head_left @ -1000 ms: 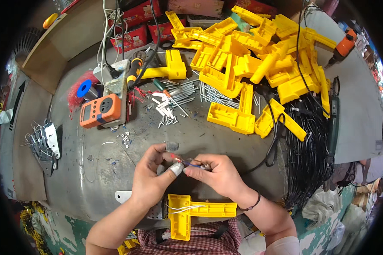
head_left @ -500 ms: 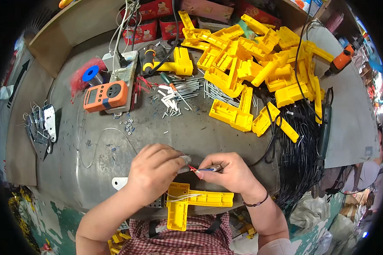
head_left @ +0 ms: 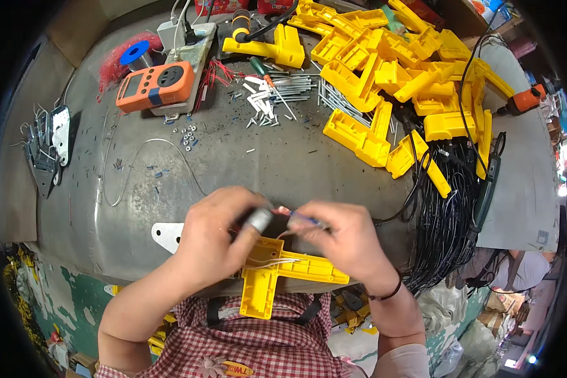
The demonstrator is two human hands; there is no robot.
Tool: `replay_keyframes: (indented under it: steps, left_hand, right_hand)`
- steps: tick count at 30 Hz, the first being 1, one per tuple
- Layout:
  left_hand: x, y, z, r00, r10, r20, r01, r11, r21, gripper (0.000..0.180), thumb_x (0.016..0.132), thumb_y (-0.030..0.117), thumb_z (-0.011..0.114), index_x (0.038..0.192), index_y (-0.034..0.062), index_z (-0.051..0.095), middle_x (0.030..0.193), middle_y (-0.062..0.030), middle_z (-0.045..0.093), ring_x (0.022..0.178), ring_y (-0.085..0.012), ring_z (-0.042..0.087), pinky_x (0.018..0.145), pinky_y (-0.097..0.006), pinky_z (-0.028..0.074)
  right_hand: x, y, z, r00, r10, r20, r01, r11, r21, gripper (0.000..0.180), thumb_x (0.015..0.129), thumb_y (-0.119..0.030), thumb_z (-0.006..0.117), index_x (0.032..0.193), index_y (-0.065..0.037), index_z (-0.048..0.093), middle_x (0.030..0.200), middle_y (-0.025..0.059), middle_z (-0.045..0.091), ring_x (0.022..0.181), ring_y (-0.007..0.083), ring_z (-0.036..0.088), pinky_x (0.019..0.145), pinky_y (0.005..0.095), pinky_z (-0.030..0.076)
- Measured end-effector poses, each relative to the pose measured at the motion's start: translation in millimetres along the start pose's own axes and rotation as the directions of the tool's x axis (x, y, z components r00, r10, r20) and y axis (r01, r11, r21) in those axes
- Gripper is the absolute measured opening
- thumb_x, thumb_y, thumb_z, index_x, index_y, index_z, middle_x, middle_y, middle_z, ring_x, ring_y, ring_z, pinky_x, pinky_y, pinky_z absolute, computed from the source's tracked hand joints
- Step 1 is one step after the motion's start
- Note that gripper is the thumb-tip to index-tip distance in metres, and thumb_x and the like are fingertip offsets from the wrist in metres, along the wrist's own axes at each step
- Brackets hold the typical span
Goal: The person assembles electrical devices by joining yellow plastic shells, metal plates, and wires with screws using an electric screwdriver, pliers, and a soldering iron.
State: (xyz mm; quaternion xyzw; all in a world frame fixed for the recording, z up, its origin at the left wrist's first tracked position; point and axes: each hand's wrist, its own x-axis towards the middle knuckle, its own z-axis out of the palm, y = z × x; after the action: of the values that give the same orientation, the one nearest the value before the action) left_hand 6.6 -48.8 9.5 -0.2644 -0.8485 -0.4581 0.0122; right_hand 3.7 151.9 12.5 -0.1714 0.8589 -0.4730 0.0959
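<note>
View: head cam, fisheye, looking down at workbench.
L hand (head_left: pixel 217 233): above near side of grey metal-topped bench (head_left: pixel 227 167); fingers curled, grey-white wrap on thumb; blurred, can't tell if gripping.
R hand (head_left: pixel 343 233): level w/ L hand, just beside it; thumb + fingers pinch thin blue insulated wire (head_left: pixel 305 219).
Lead: short thin red wire (head_left: pixel 280 210) in gap btwn hands; its exact hold can't be told, blur.
Housing: yellow T-shaped hollow plastic half-shell (head_left: pixel 256 299), open side up, at near bench edge btwn forearms, below hands; stem toward R forearm, one end overhangs edge.
Housing contents: thin white wires (head_left: pixel 274 261), lying across shell.
Plate: white flat metal plate w/ holes (head_left: pixel 164 235), L of housing, partly hidden by L forearm.
Far L: orange box-shaped meter w/ socket (head_left: pixel 152 88); blue-flanged spool (head_left: pixel 134 53) just behind.
Far ctr: long silver screws (head_left: pixel 294 88), short white tubes (head_left: pixel 258 101) alongside.
Far R: heap of yellow plastic shells (head_left: pixel 359 138); black cable bundle (head_left: pixel 444 220) nearer.
</note>
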Motion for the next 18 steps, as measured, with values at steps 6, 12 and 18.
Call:
replay_keyframes:
  steps: [6, 12, 18]
  left_hand:
    - [-19, -17, 14, 0.957, -0.164, -0.237, 0.172, 0.985, 0.013, 0.014, 0.071, 0.002, 0.064, 0.084, 0.0021, 0.059, 0.081, -0.0131, 0.06, 0.073, -0.0307, 0.059, 0.064, -0.036, 0.047]
    - [-16, -17, 13, 0.969, -0.176, -0.172, 0.16, 0.982, -0.103, 0.015, 0.068, 0.004, 0.064, 0.082, 0.0034, 0.059, 0.08, -0.0093, 0.058, 0.076, -0.0278, 0.056, 0.069, -0.035, 0.044]
    - [-15, 1, 16, 0.974, -0.186, -0.133, 0.17, 0.978, -0.122, 0.014, 0.066, 0.01, 0.063, 0.078, 0.0052, 0.06, 0.084, -0.0054, 0.057, 0.083, -0.0245, 0.054, 0.08, -0.035, 0.036]
  right_hand:
    - [-11, -14, 16, 0.944, -0.157, 0.29, 0.248, 0.918, -0.31, 0.013, 0.071, -0.013, 0.063, 0.083, -0.009, 0.063, 0.076, 0.0077, 0.063, 0.076, 0.0243, 0.062, 0.067, 0.0352, 0.048]
    - [-12, 5, -4, 0.979, 0.13, 0.159, -0.133, 0.991, 0.004, 0.018, 0.081, -0.017, 0.063, 0.092, -0.003, 0.064, 0.07, 0.0122, 0.063, 0.058, 0.021, 0.059, 0.056, 0.0295, 0.045]
    - [-5, -6, -6, 0.985, 0.132, 0.109, -0.147, 0.979, 0.143, 0.019, 0.081, -0.017, 0.065, 0.09, -0.001, 0.064, 0.063, 0.0097, 0.061, 0.055, 0.0071, 0.052, 0.052, 0.0248, 0.042]
